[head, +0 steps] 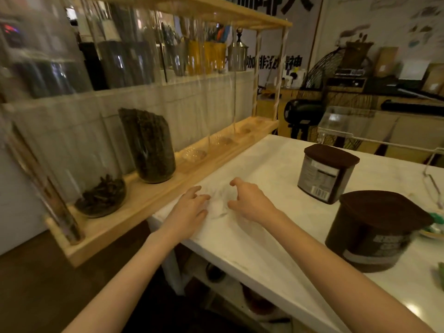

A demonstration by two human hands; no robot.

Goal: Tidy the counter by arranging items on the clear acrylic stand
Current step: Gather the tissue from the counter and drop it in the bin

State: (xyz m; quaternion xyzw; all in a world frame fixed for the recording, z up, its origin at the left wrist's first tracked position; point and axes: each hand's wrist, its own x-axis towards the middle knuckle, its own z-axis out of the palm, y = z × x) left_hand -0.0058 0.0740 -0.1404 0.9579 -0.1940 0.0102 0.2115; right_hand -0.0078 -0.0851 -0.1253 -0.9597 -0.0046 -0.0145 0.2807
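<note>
Both forearms reach forward over the near edge of the white counter (264, 248). The left hand (189, 210) lies low, palm down, with the fingers bent and spread a little; it holds nothing, and the fingertips seem to touch the counter. The right hand (249, 200) is just beside it, raised at the wrist, the thumb and fingers curved in an open claw, also empty. Between the two hands is only the marble surface, blurred here.

To the right of the right hand stands a dark tin with a brown lid (326, 173), and nearer to the person a second, larger brown canister (374, 233). Beyond them, well apart from the hands, is the clear acrylic stand (374, 138). To the left of the left hand runs a wooden rack (168, 188) with glass tubes, one filled with coffee beans (149, 145).
</note>
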